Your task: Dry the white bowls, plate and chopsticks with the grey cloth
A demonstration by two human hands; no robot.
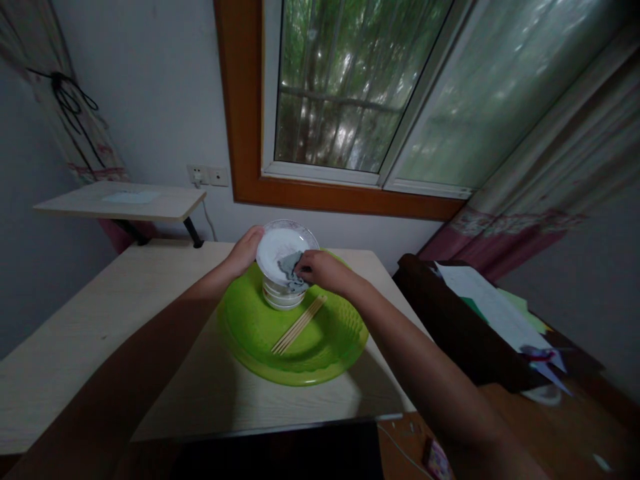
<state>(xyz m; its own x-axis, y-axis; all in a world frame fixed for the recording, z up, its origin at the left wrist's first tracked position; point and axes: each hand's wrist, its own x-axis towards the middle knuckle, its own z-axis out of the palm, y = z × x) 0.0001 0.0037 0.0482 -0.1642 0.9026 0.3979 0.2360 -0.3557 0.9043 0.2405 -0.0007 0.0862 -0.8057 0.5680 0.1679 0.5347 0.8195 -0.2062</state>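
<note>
My left hand [246, 249] grips the left rim of a white plate [277, 241] with a patterned edge, which is tilted toward me. A grey cloth [290, 265] is bunched in my closed right hand [320, 270] and touches the plate's face. Under the plate stands a stack of white bowls [283, 299], partly hidden by it. The stack sits in a large green basin [245, 333]. Several light wooden chopsticks [299, 325] lie side by side in the basin, to the right of the bowls.
The basin rests on a pale wooden table [195, 393]. A small raised shelf [165, 203] stands at the table's back left. Behind are a wall socket [207, 175] and a wood-framed window [345, 200]. Right of the table, a dark piece of furniture [450, 320] holds papers [493, 307].
</note>
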